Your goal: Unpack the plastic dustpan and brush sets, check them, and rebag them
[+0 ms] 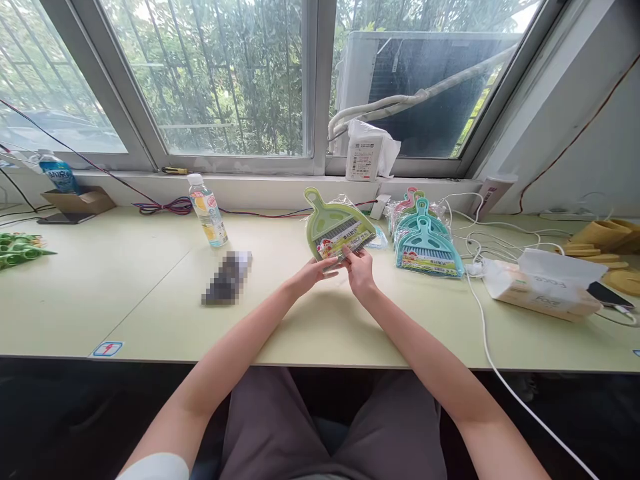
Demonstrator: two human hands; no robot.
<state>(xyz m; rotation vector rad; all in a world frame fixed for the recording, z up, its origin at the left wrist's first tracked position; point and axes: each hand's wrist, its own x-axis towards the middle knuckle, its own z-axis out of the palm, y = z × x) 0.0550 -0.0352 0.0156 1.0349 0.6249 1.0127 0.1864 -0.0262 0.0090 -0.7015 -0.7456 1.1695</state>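
A green dustpan and brush set [336, 225] in clear wrapping is tilted up between both hands, over the table in front of me. My left hand [313, 273] grips its lower left edge, fingers closed under it. At the lower right edge, my right hand [359, 268] pinches the set, with fingertips over the printed label. A dark brush with bristles shows inside the green pan. To the right of my right hand stand several wrapped sets, blue-green ones [429, 250] in front and a pink one [411, 197] behind. Part of a light blue wrapped item [379, 238] shows behind the held set.
A drink bottle [207, 210] and a pixelated dark object [227, 278] are on the left. A tissue pack [543, 283], white cables [480, 320] and a phone [611, 295] lie at right. A white box [363, 159] sits on the window ledge.
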